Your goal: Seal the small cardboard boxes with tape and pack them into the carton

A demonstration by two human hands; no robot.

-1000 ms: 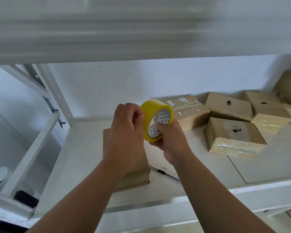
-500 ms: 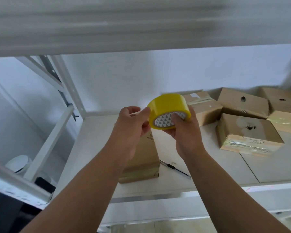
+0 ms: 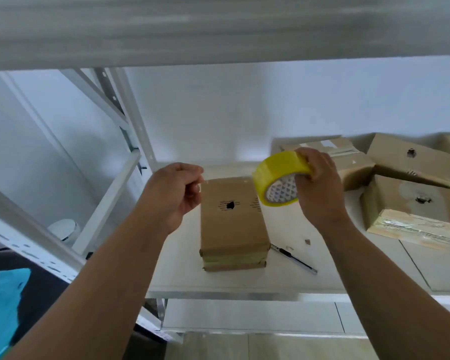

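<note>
Right grip (image 3: pixel 320 190) curling round the roll (image 3: pixel 278 167), left grip (image 3: pixel 172 196) pinching what looks like the tape end (image 3: pixel 204 181), I'm holding both above the box (image 3: pixel 231 224), lying on the shelf (image 3: pixel 296 271) at the roll's 7 o'clock. It's probably light and stiff, best taken by its sides.

Bare forearms (image 3: pixel 109 268), bare hands (image 3: pixel 172 196)

On the shelf (image 3: pixel 177 271) lies a small box (image 3: pixel 233 227), a cutter (image 3: pixel 294 259) just right of it, the tape roll (image 3: pixel 276 170) above its right edge, more boxes (image 3: pixel 411 203) farther right.
</note>
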